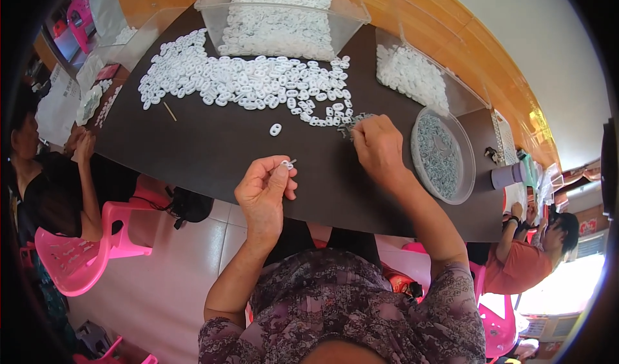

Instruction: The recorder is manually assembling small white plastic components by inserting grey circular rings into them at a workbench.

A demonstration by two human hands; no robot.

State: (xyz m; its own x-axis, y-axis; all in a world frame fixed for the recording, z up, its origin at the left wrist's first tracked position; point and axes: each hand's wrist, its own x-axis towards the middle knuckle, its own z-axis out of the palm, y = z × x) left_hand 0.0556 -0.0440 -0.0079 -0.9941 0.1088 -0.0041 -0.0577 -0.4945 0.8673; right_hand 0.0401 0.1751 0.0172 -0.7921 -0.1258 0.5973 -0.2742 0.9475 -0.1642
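Between the thumb and fingers of my left hand (263, 186) is a small white oval plastic piece with a screw in it, held above the front of the dark table. My right hand (379, 146) has its fingers bent together at a small heap of grey screws (353, 123); what they pinch is hidden. One loose white two-holed piece (275, 129) lies apart, just beyond my left hand. A broad spread of the same white pieces (248, 80) covers the far middle and left of the table.
A clear bin (284, 22) full of white pieces stands at the back, with a smaller clear bin (412, 74) at its right. A round tub (445, 154) of screws sits right of my right hand. A thin stick (169, 111) lies left. People sit at both sides.
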